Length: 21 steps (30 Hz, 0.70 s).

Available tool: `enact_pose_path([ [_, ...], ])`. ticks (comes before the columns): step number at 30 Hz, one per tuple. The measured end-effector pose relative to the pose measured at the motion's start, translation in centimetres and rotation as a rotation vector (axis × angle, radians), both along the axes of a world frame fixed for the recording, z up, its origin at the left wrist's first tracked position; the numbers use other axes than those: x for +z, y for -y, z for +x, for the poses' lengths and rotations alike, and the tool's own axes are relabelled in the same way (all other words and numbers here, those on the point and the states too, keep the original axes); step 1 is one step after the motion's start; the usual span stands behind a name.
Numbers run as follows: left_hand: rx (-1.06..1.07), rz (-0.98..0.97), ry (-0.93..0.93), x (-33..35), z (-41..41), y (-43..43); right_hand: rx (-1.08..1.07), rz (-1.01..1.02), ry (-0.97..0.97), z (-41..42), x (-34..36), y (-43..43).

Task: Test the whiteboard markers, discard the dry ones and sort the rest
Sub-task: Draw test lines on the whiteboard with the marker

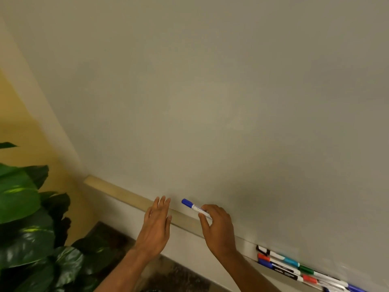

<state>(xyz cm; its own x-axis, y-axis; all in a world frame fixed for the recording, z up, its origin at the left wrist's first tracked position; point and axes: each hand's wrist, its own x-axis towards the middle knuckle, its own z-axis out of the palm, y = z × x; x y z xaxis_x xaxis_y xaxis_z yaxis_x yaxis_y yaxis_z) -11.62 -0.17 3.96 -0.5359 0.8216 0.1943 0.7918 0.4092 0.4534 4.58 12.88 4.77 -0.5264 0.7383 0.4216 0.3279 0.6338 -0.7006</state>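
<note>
My right hand [216, 225] pinches a white marker with a blue cap [192, 206], held just above the wooden ledge [117, 191] in front of the whiteboard [210, 91]. The capped end points up and left. My left hand [156, 223] hovers beside it to the left, fingers straight and holding nothing. Several more markers [294, 266] with black, red, blue, teal and green caps lie in the tray at the lower right.
A large-leafed green plant [27, 218] stands at the lower left against a yellow wall [19, 127]. Dark patterned floor [172, 275] shows below the ledge. The whiteboard surface has no marks on it.
</note>
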Motion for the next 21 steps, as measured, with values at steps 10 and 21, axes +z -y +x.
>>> enact_pose_path([
  [10,0.056,-0.235,0.019,-5.5,-3.9,0.5,-0.013,-0.103,0.195,-6.5,-9.2,-0.4],
  [21,0.046,-0.281,0.076,-10.3,-6.0,-1.2,-0.009,-0.119,0.299,-10.7,-15.4,-1.6],
])
